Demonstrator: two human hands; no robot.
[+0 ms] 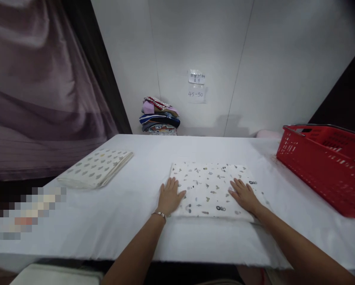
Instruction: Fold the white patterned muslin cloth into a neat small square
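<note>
Both hands were flat, palms down, fingers out, not clamped on anything. Left hand [169, 196] lay across the left edge of the folded printed cloth [207, 188], thumb out over the print; right hand [246, 196] lay on its right side, thumb pointing inward. Hands were well apart, middle of the cloth uncovered between them. That cloth, white with small scattered motifs, lay flat on the white-topped bench [118, 225], toward the near edge, straight in front of the person. Bracelet [159, 214] sat on the left wrist. Second folded cloth [97, 168], pale with rows of grey shapes, lay farther left on the bench, well apart from the first. Red basket [317, 168] stood at the right end, perforated sides, contents not readable. Pixelated patch [31, 213] at the left edge, couldn't tell what it covered. Behind the bench: stack of folded fabrics [159, 118] near the wall [263, 67], two paper notes [197, 95] on the wall, lower one reading "45-50". Mauve curtain [41, 87] hung at far left.
</note>
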